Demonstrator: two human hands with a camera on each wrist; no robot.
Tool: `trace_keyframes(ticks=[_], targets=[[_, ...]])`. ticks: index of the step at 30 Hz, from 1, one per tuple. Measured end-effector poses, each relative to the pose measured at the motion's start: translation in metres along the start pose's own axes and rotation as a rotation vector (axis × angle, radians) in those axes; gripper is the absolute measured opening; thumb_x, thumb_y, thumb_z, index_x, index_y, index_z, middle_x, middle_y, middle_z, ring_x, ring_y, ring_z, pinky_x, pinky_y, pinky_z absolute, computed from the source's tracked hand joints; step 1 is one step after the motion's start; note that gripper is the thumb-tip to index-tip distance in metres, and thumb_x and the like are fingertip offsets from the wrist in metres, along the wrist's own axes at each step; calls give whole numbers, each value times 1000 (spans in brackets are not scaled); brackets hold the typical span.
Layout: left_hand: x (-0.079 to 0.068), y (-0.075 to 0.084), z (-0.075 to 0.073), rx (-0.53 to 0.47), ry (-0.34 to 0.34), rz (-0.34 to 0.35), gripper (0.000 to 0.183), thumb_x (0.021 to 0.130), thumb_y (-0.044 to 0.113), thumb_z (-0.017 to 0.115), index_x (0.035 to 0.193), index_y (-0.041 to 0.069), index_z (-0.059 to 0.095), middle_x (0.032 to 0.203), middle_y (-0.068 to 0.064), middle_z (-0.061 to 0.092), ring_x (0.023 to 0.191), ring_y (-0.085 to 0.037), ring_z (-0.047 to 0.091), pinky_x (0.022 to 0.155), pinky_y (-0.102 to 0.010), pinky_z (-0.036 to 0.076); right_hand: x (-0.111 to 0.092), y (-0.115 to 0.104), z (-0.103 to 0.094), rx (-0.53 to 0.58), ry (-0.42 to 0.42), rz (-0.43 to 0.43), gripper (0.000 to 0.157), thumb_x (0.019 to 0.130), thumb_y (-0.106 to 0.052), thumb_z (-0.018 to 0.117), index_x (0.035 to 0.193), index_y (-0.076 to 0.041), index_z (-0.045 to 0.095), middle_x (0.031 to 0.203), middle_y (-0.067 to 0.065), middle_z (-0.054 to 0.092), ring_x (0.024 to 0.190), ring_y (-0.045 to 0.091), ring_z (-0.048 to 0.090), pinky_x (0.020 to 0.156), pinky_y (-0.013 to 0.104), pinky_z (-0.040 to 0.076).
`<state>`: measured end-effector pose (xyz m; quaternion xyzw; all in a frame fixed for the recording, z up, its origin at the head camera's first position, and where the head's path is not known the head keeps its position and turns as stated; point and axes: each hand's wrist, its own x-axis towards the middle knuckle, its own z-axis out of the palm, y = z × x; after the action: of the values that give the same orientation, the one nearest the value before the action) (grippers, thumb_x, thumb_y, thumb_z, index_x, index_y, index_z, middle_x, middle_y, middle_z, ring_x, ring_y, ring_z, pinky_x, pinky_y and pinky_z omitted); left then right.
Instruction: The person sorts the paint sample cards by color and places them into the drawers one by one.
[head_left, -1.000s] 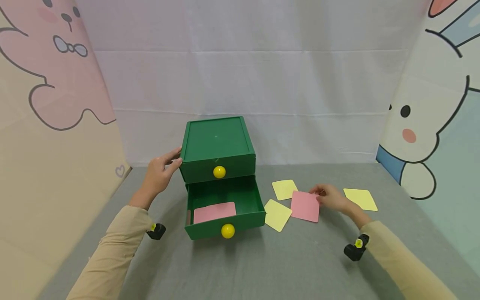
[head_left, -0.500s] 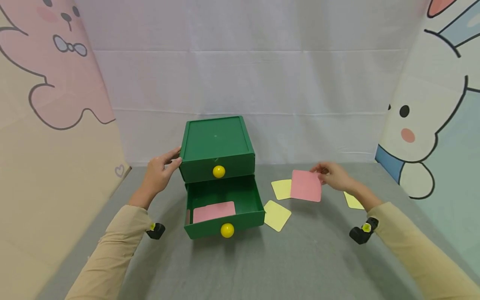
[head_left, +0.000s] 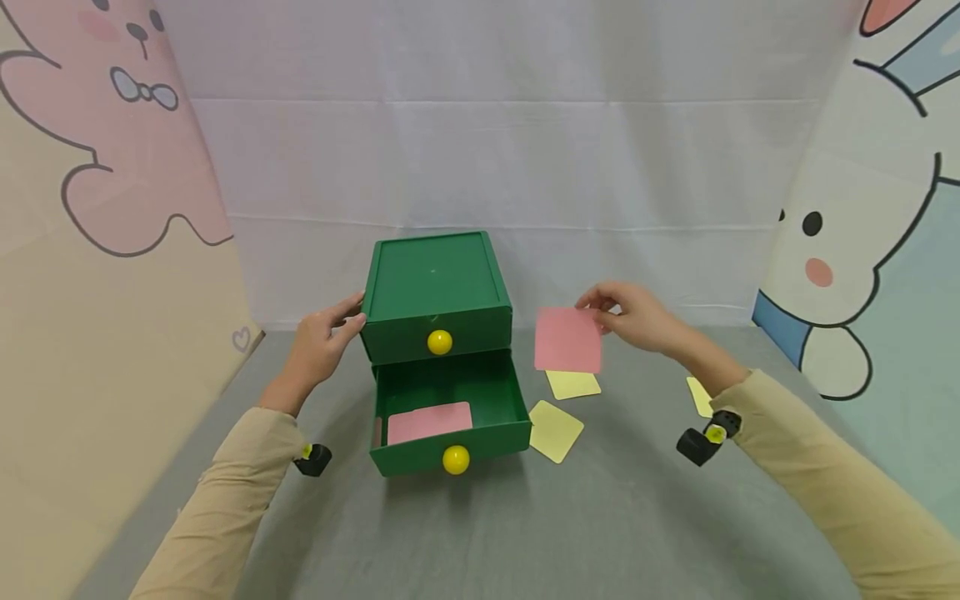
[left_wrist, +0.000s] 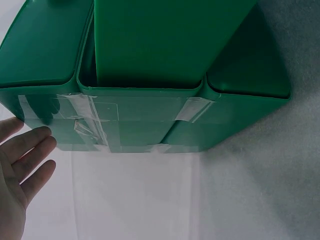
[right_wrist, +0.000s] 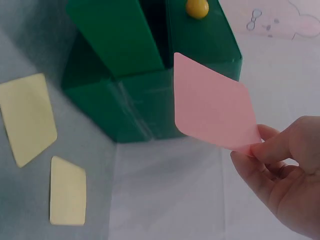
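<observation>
A square pink card [head_left: 567, 340] with rounded corners is pinched at its right edge between the thumb and fingers of my right hand [head_left: 633, 317], raised to the right of the green drawer unit [head_left: 435, 279]. My left hand [head_left: 313, 354] rests its extended fingers against the unit's left side. Below the shut top drawer, a pulled-out drawer [head_left: 491, 439] holds a pink card [head_left: 429, 422] lying inside it. In the left wrist view, clear tape [left_wrist: 107, 115] joins the unit's stacked sections, and that view shows another section under the pulled-out drawer.
Two yellow cards lie on the grey tabletop [head_left: 622, 517] right of the unit: a nearer one [head_left: 555, 431] and a farther one [head_left: 573, 385] partly behind the held card. Another yellow card [head_left: 700, 397] is partly hidden by the right forearm. A white curtain [head_left: 637, 167] hangs behind.
My right hand has lifted the pink card off the table, up and then leftward toward the drawer unit. The left hand and the pulled-out drawer have stayed put.
</observation>
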<state>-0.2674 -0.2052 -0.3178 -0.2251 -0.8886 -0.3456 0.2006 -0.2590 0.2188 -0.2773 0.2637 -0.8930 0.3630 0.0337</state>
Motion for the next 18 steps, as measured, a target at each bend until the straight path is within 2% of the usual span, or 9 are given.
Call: trace_keyframes(ticks=[5,11,18], targets=[[0,-1,0,7,2,9,43,96,21,45,135,2,44,118,-25,56,102,-44,54,85,-57,41,9,-20,12,-26,-20,-42,19,87,7,51,102,3,62,91,12,58,83,24,57,65,28,53],[0,-2,1,11,16,23,43,95,21,45,134,1,45,116,-26,57,100,-45,55,83,-58,42,17,-39,36,74,-66,-152,21,86,12,49,101,5,62,91,13,56,83,25,55,66,34,53],[0,-2,1,12,21,18,43,95,21,45,133,1,45,116,-26,57,100,-44,55,84,-57,41,23,-50,72,131,-147,-168,25,87,12,45,101,3,62,87,10,56,80,21,52,63,26,51]])
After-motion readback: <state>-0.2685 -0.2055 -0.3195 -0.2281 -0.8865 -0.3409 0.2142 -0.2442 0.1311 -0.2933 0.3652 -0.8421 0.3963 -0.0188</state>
